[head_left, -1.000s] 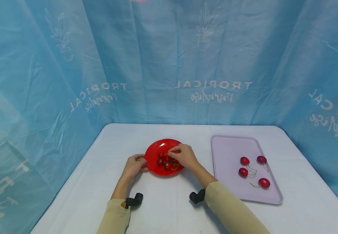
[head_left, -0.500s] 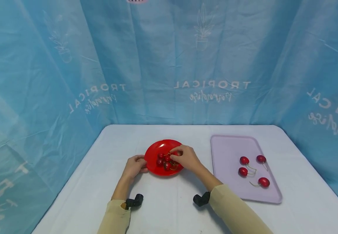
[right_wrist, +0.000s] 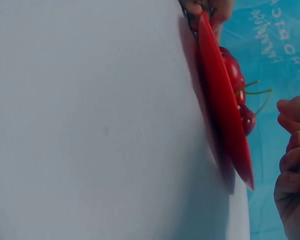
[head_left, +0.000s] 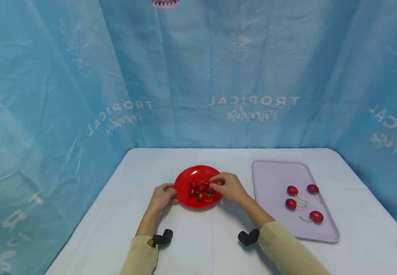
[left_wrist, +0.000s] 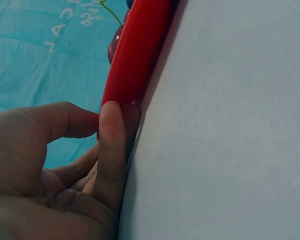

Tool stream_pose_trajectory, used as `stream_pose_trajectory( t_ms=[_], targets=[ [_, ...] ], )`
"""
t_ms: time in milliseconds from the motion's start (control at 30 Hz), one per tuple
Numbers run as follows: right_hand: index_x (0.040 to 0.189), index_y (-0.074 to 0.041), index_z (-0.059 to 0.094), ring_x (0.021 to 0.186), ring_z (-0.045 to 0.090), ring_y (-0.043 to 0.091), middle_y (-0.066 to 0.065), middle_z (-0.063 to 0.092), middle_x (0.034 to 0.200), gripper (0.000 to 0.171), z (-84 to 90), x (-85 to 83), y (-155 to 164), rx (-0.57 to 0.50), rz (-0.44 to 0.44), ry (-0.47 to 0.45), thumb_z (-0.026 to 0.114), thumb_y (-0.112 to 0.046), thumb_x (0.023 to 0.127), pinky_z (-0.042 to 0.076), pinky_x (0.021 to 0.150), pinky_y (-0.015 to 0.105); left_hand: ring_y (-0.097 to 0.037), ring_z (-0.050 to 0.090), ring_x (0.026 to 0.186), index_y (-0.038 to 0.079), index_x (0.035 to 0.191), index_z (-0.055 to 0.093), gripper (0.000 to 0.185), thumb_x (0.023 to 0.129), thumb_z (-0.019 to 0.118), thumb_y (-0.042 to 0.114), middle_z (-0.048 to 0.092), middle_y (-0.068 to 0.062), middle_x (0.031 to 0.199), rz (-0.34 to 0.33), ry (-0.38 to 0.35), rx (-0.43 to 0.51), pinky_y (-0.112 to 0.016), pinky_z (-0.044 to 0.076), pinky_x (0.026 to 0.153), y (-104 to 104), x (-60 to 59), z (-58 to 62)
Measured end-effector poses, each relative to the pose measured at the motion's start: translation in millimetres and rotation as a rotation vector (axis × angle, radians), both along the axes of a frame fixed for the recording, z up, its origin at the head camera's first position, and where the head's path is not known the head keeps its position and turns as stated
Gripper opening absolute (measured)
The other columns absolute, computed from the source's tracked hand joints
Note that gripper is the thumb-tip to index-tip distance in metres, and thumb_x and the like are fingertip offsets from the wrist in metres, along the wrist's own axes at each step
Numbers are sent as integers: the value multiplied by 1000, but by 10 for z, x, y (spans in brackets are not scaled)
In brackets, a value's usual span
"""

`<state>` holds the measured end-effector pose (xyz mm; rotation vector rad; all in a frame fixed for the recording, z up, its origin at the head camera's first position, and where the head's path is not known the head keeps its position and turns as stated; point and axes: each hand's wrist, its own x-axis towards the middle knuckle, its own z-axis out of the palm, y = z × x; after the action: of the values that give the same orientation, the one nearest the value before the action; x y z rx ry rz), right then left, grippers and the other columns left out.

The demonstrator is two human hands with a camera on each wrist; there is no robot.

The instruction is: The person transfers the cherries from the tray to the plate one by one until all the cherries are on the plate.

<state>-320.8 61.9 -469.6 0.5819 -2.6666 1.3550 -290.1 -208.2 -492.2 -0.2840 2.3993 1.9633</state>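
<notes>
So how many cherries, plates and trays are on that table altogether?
Cherries on the lilac tray: 4
Cherries on the red plate: about 5, bunched and partly behind the right hand
Red plates: 1
Lilac trays: 1
Total: about 11 things

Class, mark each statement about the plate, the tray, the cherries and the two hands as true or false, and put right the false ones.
1. The left hand holds the rim of the red plate. True.
2. Six cherries lie on the lilac tray. False: four cherries lie on it.
3. The right hand is over the tray. False: it is at the plate, with its fingertips among the cherries in the plate.
4. The tray lies to the right of the plate. True.
5. The plate is stacked on the tray. False: the two lie apart on the white table.
</notes>
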Motion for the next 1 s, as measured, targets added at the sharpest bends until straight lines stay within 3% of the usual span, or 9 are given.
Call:
stream_pose_trajectory(
  t_ms=[200, 1000],
  targets=[
    [100, -13, 76, 72, 54, 19, -1, 56, 72, 20, 57, 65, 116, -27, 34, -3, 76, -17, 81, 50, 57, 30, -20, 67, 70, -1, 125, 55, 37, 91, 56, 12, 66, -12, 98, 8, -7, -7, -29, 57, 67, -20, 9, -14],
    [100, -14, 75, 63, 50, 18, -1, 55, 67, 17, 113, 200, 527, 13, -44, -2, 73, -22, 84, 42, 49, 27, -22, 67, 72, 1, 126, 55, 38, 91, 58, 14, 66, -13, 98, 9, -9, -9, -30, 57, 68, -3, 3, -35]
  ],
)
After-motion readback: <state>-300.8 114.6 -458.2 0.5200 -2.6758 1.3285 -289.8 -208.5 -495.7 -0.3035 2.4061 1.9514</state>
